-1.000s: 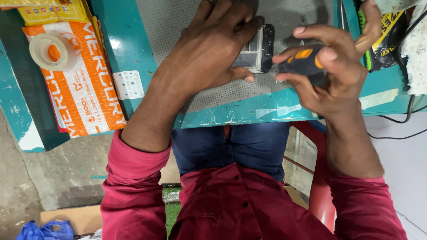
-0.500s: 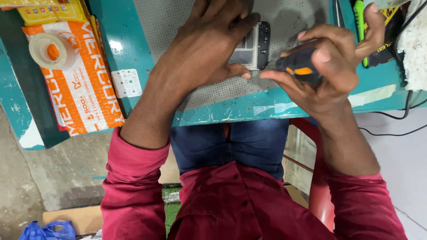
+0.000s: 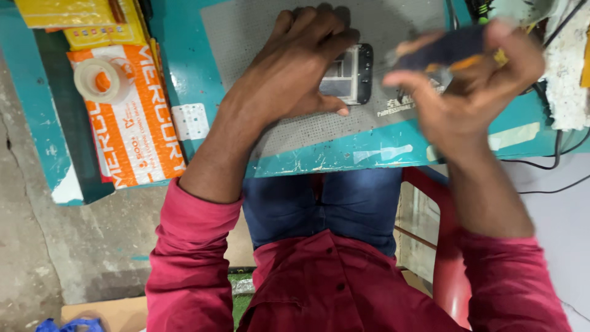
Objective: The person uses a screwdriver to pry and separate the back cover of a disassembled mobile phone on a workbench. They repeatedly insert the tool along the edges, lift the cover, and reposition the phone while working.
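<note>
Dark plastic with an orange stripe: the tool (image 3: pixel 448 52) sits in the right hand (image 3: pixel 467 92), fingers curled shut around it, thumb along the near side. It is blurred in the head view, so its tip cannot be made out. Compared with a second ago, this hand has lifted the tool off the device and swung it up and to the right; then the tool lay against the device's right edge, now the two are apart. My judgement: the working contact is broken and the tool is being turned or re-gripped, not applied.

The tool's long axis runs roughly left to right across the view, tilted slightly upward to the right. Which end is the working end I cannot tell.

The device (image 3: pixel 350 74), a small dark-framed unit with a pale face, lies flat on the grey mat (image 3: pixel 246 31), long axis across the bench. The left hand (image 3: pixel 295 67) presses on it, fingers spread and flat, covering its left part; it has kept that hold throughout.

Outward: the teal bench (image 3: pixel 184 55), a tape roll (image 3: pixel 98 80) on an orange packet (image 3: pixel 135 129) at left, cables (image 3: pixel 553 154) at right.
</note>
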